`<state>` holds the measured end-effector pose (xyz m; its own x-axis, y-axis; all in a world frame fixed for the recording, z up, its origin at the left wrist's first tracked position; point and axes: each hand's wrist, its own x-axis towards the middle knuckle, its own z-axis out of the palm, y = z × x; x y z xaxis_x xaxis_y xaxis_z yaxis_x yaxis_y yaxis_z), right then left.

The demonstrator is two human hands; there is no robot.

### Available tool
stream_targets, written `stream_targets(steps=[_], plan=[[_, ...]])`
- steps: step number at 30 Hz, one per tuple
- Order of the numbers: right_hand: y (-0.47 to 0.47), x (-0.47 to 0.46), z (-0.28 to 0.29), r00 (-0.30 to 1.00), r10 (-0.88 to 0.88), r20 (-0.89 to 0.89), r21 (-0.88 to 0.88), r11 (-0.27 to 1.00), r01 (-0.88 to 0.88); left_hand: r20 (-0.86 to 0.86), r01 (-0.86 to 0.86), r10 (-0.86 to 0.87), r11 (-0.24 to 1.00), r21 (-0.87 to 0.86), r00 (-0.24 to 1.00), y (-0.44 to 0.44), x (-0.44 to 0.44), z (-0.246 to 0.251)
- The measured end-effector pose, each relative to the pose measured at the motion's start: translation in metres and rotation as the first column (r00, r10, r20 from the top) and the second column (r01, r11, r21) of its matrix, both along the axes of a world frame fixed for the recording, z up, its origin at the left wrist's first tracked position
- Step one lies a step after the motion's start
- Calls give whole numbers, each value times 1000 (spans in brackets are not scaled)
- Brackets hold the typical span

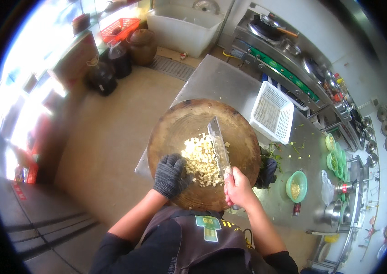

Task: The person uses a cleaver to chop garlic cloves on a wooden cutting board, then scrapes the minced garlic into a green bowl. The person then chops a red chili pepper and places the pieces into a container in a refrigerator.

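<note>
A round wooden chopping block (176, 120) stands before me on a stainless steel table, with a heap of chopped pale pieces (200, 156), perhaps garlic or ginger, at its middle. My right hand (237, 186) grips the handle of a cleaver (219, 145). The blade stands nearly on edge along the right side of the heap, and a few bits lie beyond it. My left hand (172, 174), in a dark grey knitted glove, rests at the heap's lower left edge. Its fingers look bent, and nothing shows held in them.
A white perforated plastic basket (271, 113) sits on the steel table (210, 77) beyond the block. Green scraps (275, 154) and a dark cloth (267, 173) lie close to the block's right. Farther right are a green bowl (297, 186) with pale pieces, a clear plastic bag (327, 188) and steel bowls (332, 212).
</note>
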<state>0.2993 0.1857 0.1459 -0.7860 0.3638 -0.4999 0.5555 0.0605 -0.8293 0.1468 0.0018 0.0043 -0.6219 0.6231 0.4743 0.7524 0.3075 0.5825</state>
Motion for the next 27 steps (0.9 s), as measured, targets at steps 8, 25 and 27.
stream_targets(steps=[8, 25, 27], plan=[[-14, -5, 0, 987, 162, -1, 63, 985, -162, 86, 137, -141, 989, 46, 986, 12, -11, -14], [-18, -1, -22, 934, 349, -69, 260, 910, -321, 28, 49, -52, 992, 115, 998, -30, 15, -10], [-15, -1, -18, 945, 325, -39, 235, 922, -307, 2, 40, -40, 996, 82, 999, -29, 15, -6]])
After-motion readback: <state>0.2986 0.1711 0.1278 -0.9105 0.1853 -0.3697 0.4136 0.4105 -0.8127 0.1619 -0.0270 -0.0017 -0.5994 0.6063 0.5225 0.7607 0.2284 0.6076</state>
